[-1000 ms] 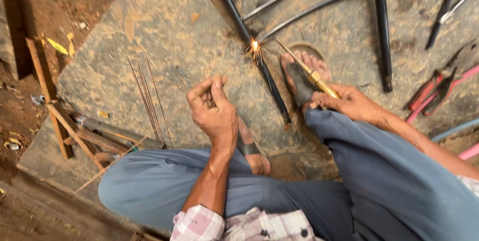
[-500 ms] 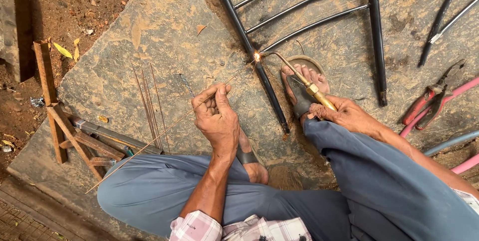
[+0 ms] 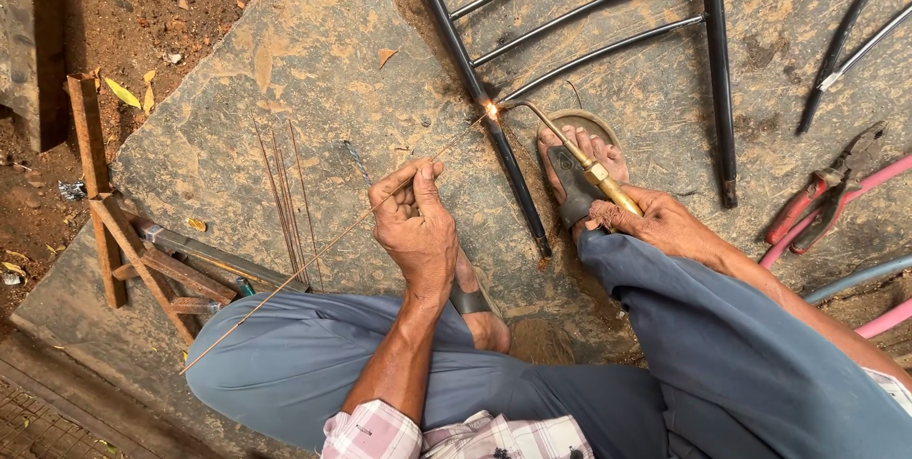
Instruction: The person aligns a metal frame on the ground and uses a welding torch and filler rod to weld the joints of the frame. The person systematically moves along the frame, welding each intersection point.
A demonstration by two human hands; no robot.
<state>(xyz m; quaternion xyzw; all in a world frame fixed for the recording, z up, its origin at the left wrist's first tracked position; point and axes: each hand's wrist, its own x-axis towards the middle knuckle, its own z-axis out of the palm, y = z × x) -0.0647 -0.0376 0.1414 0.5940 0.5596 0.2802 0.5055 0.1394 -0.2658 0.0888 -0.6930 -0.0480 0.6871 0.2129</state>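
View: looking down from the head at a person seated on the ground, grey trousers, both hands working over a large flat grey stone slab (image 3: 285,88).
Landmark: black metal tube frame with cross bars (image 3: 494,136), lying on the slab.
Left hand (image 3: 415,226): just left of the frame, fingers closed in a pinch around a long thin coppery filler rod (image 3: 323,250).
Filler rod: slants from near the left knee up to a bright spark (image 3: 492,109) on the frame's long tube; looks light and springy, likely hot at the tip, so best held near the middle, as here.
Right hand (image 3: 665,223): just right of the frame, fingers wrapped around a brass torch with a curved nozzle (image 3: 570,150) aimed at the spark.
Spare rods (image 3: 285,198): well left of the frame.
Red-handled pliers (image 3: 822,195): far right of the frame.
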